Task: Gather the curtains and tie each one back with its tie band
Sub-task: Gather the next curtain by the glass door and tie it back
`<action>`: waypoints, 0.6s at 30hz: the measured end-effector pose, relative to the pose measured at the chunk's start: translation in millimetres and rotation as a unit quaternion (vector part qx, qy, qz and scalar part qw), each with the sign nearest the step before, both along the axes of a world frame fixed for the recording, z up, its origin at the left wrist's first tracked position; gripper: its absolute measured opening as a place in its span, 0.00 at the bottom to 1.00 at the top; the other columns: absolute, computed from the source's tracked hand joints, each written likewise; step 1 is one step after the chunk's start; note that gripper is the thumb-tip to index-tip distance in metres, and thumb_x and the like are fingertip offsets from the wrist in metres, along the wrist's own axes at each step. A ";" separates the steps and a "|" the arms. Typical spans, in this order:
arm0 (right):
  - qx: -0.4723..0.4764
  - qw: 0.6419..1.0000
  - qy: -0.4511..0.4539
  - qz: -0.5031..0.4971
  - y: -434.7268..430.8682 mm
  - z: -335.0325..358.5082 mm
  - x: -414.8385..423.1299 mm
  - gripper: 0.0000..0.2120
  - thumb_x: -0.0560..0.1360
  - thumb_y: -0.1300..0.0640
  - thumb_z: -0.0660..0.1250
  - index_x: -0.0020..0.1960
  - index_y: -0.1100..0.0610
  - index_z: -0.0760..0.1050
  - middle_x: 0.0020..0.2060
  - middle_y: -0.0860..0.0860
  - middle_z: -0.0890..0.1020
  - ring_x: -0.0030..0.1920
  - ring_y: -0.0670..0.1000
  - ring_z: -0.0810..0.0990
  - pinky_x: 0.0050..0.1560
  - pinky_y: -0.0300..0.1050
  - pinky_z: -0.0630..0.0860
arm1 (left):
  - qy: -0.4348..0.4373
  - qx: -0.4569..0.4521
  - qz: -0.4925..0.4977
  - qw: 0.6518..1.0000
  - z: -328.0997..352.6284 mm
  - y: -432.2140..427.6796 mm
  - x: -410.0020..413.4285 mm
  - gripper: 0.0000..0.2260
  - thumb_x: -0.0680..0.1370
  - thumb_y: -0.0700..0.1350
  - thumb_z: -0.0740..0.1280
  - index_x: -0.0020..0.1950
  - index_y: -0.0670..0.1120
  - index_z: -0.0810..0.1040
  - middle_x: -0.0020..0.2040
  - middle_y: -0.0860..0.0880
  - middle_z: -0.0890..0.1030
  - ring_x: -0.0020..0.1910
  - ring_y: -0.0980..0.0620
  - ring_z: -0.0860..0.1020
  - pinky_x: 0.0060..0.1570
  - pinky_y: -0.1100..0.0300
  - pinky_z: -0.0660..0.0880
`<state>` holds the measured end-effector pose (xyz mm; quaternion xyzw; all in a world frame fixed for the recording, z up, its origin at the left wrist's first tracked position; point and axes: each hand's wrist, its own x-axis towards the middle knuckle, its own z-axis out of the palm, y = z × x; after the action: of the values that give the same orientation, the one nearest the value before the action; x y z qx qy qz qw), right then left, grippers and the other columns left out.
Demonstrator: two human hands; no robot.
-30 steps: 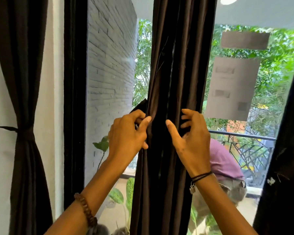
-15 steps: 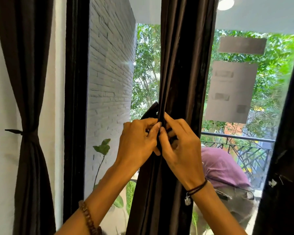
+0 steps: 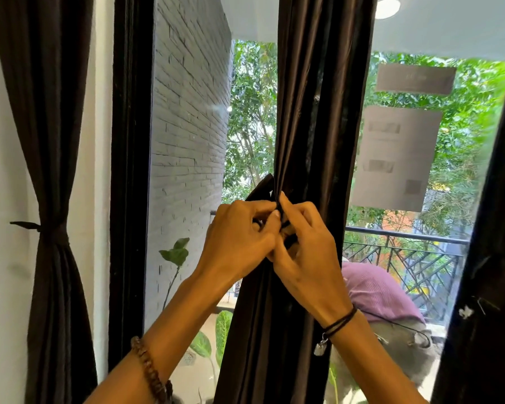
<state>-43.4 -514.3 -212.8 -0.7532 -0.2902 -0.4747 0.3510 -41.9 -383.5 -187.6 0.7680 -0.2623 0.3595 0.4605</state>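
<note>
Basically, the gathered middle curtain (image 3: pixel 318 126) hangs vertical, and the left hand (image 3: pixel 239 240) and right hand (image 3: pixel 306 258) meet at its front, touching each other, fingers curled and pinching the tie band (image 3: pixel 260 189) between them. The band is mostly hidden under the fingers; one dark end pokes out up-left, just above the left hand, so that hand is nearer it. The next pull probably runs sideways, across the curtain's long axis.

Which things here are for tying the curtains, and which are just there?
For the job: gathered dark brown middle curtain, its dark fabric tie band, left hand and right hand pinching it, tied dark left curtain.
Just there: green leafy plant, grey paper sheets on the glass, black metal balcony railing.
</note>
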 end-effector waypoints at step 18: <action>0.010 0.991 0.101 0.088 -16.2 -5.0 7.5 0.31 0.78 0.64 0.67 0.78 0.54 0.62 0.58 0.48 0.73 0.46 0.43 0.80 0.37 0.28 0.74 | 0.011 -0.024 0.141 0.990 1.8 -24.1 17.7 0.10 0.80 0.55 0.65 0.45 0.56 0.84 0.36 0.59 0.83 0.35 0.60 0.81 0.41 0.53 0.81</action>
<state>-36.0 -530.5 -217.8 -0.7650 -0.3139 -0.3663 0.4267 -24.2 -407.6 -185.9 0.7899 -0.1377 0.4190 0.4260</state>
